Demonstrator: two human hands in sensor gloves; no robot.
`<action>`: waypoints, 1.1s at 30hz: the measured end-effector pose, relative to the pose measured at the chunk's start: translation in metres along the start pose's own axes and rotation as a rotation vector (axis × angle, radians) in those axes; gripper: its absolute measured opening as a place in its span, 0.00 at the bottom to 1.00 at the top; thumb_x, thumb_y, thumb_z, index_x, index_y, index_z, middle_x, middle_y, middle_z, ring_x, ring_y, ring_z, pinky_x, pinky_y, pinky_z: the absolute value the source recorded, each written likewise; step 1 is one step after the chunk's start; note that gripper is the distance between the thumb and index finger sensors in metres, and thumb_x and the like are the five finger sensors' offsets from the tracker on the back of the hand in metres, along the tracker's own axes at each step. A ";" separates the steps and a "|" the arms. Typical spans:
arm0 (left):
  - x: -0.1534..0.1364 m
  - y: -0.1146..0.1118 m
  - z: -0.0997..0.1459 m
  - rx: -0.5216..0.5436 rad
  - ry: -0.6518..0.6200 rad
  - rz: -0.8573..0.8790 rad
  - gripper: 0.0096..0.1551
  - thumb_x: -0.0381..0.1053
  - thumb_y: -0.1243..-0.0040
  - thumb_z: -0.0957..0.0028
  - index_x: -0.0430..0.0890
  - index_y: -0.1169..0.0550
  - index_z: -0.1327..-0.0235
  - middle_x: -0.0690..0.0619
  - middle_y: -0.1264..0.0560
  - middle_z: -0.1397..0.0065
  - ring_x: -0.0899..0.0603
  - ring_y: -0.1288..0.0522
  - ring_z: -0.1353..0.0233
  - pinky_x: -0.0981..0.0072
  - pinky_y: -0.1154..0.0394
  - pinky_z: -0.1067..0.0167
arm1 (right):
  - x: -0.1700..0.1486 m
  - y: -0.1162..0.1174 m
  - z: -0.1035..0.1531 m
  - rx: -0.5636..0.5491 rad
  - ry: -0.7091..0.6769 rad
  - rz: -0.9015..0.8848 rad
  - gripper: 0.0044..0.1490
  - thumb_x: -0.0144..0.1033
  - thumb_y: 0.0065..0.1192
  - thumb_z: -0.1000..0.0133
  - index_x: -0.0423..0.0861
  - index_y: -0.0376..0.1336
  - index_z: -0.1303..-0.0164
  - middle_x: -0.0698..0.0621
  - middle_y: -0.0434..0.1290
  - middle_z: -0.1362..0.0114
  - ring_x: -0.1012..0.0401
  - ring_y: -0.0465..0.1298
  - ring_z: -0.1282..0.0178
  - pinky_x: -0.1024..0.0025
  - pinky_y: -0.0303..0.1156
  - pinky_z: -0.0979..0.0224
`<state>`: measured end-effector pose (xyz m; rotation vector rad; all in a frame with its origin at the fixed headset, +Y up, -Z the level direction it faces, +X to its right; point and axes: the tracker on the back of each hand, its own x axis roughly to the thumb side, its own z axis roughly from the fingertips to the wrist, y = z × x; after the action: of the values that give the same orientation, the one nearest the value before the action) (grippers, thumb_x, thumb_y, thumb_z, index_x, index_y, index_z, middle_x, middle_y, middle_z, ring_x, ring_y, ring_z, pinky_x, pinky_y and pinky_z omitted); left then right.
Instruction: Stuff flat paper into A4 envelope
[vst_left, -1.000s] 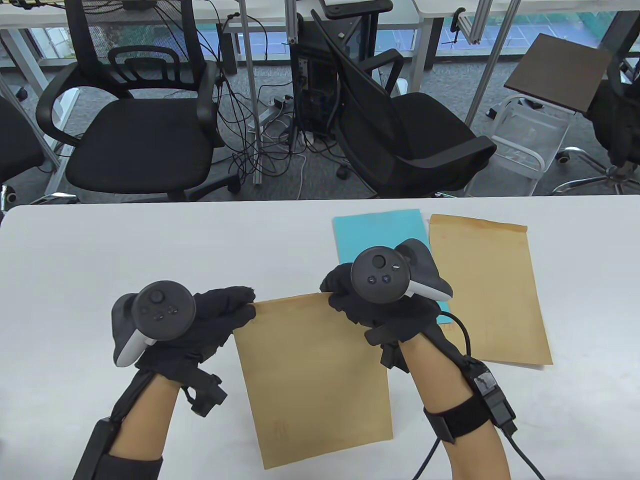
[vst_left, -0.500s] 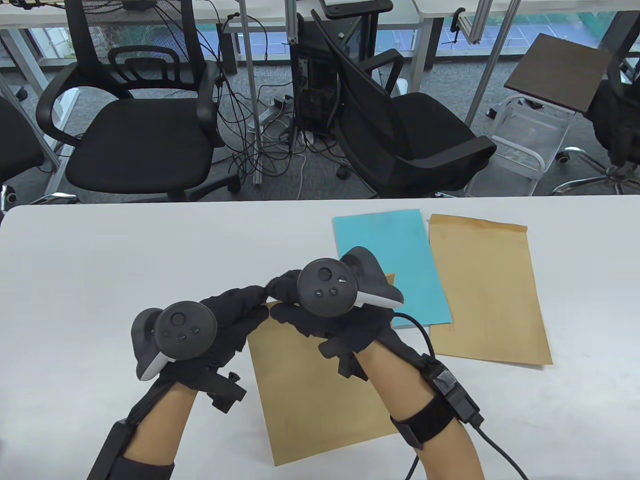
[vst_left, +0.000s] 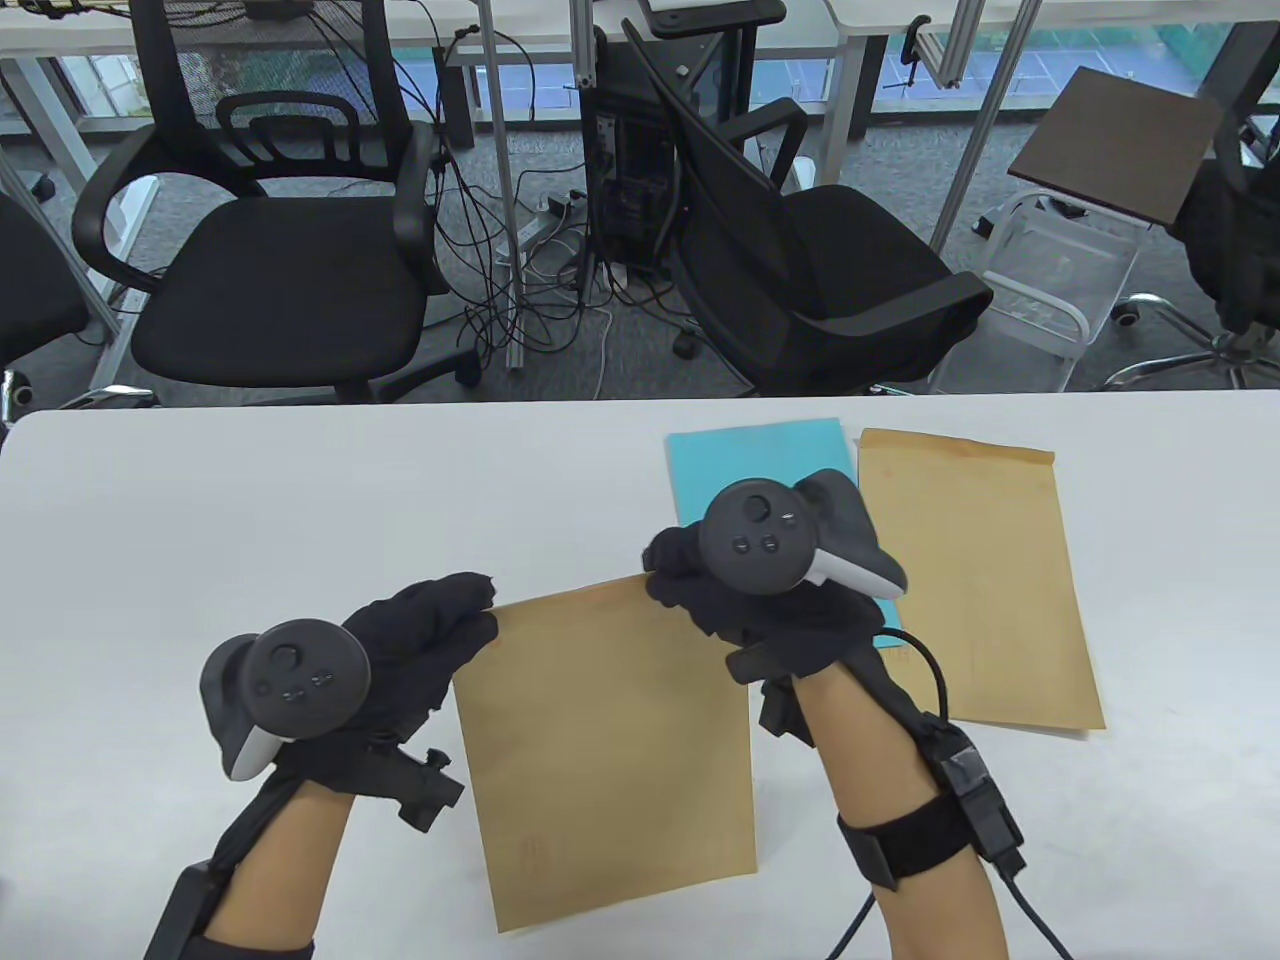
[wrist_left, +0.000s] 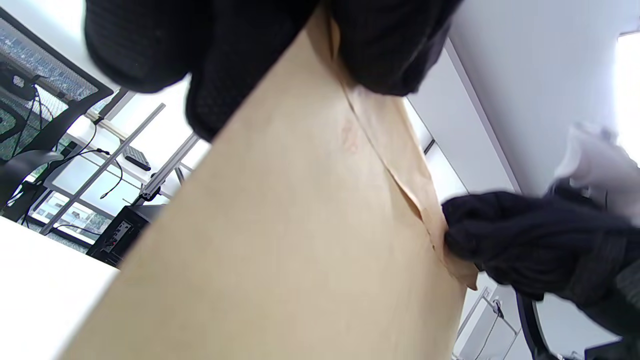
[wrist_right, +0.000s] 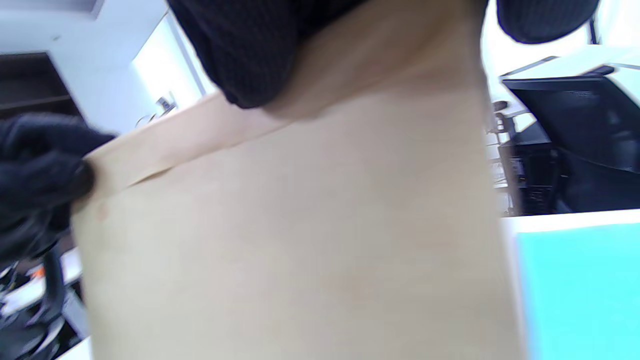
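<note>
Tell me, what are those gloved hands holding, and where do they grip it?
A brown envelope. The left hand grips its top left corner, the right hand its top right corner.

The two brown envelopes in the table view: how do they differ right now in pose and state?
The near envelope is gripped at its top corners by the left hand and right hand; the far envelope is untouched. The near envelope is lifted at its top edge, as the wrist views show; the far envelope lies flat on the table. The far envelope lies beside the blue paper; the near one sits closer to the person. Both are plain brown and similar in size.
</note>
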<state>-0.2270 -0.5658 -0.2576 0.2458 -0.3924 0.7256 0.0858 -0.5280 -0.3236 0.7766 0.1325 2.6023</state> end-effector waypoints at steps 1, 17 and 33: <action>-0.001 0.002 0.001 0.007 0.003 0.004 0.24 0.51 0.36 0.50 0.44 0.20 0.43 0.46 0.17 0.49 0.43 0.15 0.55 0.49 0.21 0.48 | -0.007 -0.003 0.004 -0.019 0.015 -0.016 0.27 0.32 0.64 0.39 0.33 0.71 0.33 0.30 0.76 0.33 0.32 0.77 0.40 0.25 0.56 0.33; -0.036 0.033 0.024 0.132 0.161 -0.012 0.24 0.51 0.37 0.48 0.44 0.20 0.42 0.46 0.17 0.48 0.43 0.15 0.53 0.49 0.21 0.48 | -0.053 -0.014 0.040 -0.239 -0.010 -0.333 0.24 0.29 0.63 0.40 0.33 0.70 0.37 0.30 0.75 0.36 0.36 0.79 0.45 0.28 0.58 0.33; 0.015 0.019 0.022 0.047 -0.013 -0.335 0.62 0.58 0.33 0.53 0.49 0.58 0.18 0.39 0.48 0.15 0.40 0.20 0.38 0.49 0.24 0.41 | 0.078 0.055 -0.009 -0.207 -0.380 -0.308 0.26 0.32 0.64 0.41 0.32 0.69 0.36 0.30 0.77 0.40 0.40 0.82 0.52 0.35 0.65 0.37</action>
<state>-0.2355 -0.5505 -0.2300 0.3515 -0.3355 0.4041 0.0013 -0.5448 -0.2808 1.0624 -0.1188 2.1006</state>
